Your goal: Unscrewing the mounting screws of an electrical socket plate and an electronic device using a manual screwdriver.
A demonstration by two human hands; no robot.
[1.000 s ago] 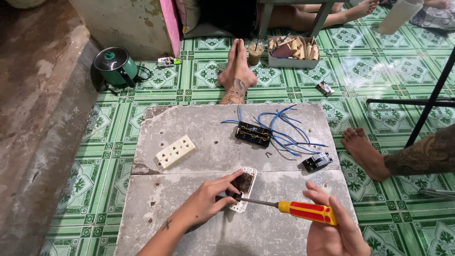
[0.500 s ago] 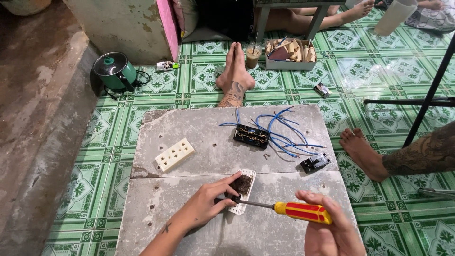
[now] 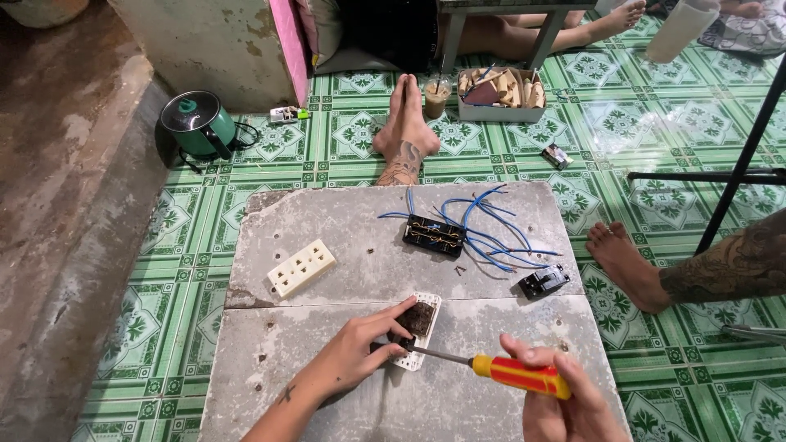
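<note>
Working off the white switch plate [image 3: 417, 331] as our landmark, near the seam of the grey slab [image 3: 327, 221]; going L to R: cream socket block [image 3: 301, 268] lies up-left of the plate, well apart; our left hand [image 3: 360, 360] comes in from the lower left, fingers curled, pinching the plate's lower end & dark insert; plate's long axis runs near-far, tilted a bit; screwdriver [image 3: 491, 370] lies crosswise, tip touching the plate's lower right, shaft running R to its yellow-red handle; our right hand [image 3: 561, 401] is closed round that handle, so L hand is nearer; black terminal block w/ blue wires [image 3: 434, 236] sits beyond the plate, apart; small black part [image 3: 544, 282] up-right; bare slab btw them leaves room.
</note>
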